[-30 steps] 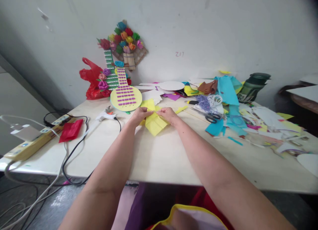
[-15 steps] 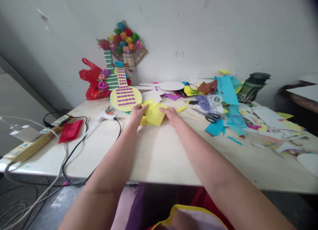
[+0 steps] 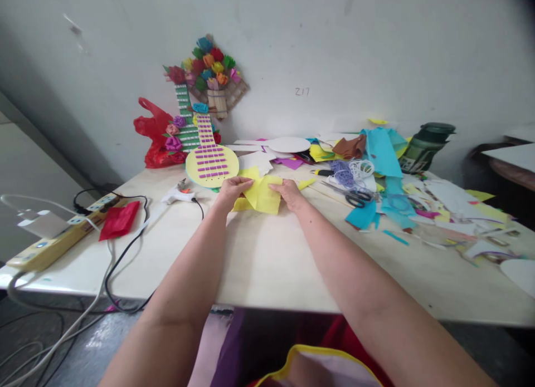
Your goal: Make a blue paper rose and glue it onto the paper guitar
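A piece of yellow crepe paper [image 3: 266,195] is held up just above the table, spread between my two hands. My left hand [image 3: 234,190] pinches its left side between thumb and fingers. On the right side, my right hand [image 3: 290,192] grips the paper the same way. More yellow paper shows below and behind the held piece. Just behind my left hand stands a yellow guitar-shaped craft [image 3: 212,167] with purple strips.
A white glue gun [image 3: 179,194], a red packet [image 3: 120,220] and a power strip [image 3: 62,239] with cables lie left. To the right are scissors [image 3: 355,196], yarn [image 3: 343,173], blue paper [image 3: 382,153], scraps and a green bottle [image 3: 426,147]. Paper flowers [image 3: 209,64] stand by the wall.
The yellow paper is spread wider and its lower edge has changed shape. My left hand has shifted slightly left, and my right hand's fingers lie a little differently on the paper.
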The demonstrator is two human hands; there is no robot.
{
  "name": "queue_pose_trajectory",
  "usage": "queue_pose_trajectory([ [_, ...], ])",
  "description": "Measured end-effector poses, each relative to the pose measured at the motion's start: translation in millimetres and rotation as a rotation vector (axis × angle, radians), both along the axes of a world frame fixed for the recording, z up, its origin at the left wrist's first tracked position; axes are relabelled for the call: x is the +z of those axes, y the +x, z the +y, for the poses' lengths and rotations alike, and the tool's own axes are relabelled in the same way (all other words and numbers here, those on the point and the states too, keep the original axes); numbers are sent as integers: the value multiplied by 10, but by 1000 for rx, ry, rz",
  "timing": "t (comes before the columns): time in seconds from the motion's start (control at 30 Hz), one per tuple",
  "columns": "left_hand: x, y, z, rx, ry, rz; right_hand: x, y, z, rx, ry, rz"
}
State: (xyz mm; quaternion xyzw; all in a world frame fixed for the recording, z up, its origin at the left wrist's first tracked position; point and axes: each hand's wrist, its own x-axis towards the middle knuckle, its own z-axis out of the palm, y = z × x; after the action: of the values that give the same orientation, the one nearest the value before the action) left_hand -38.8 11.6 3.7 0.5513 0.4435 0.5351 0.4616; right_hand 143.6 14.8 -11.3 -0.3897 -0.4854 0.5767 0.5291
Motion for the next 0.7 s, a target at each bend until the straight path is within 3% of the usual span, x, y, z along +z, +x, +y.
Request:
queue_pose_trajectory([
  [0.13,-7,0,-4,-10,-13,40,-10,11,10,-21,79,-62],
  [0.3,-9,19,-18,-22,-36,68,-32,22,91,-149,391,-310],
  [0.43,-4,28,-31,-37,-44,130,-36,9,122,-182,538,-479],
  [0.7,28,47,-82,-180,-45,211,-64,-19,125,-215,489,-549],
])
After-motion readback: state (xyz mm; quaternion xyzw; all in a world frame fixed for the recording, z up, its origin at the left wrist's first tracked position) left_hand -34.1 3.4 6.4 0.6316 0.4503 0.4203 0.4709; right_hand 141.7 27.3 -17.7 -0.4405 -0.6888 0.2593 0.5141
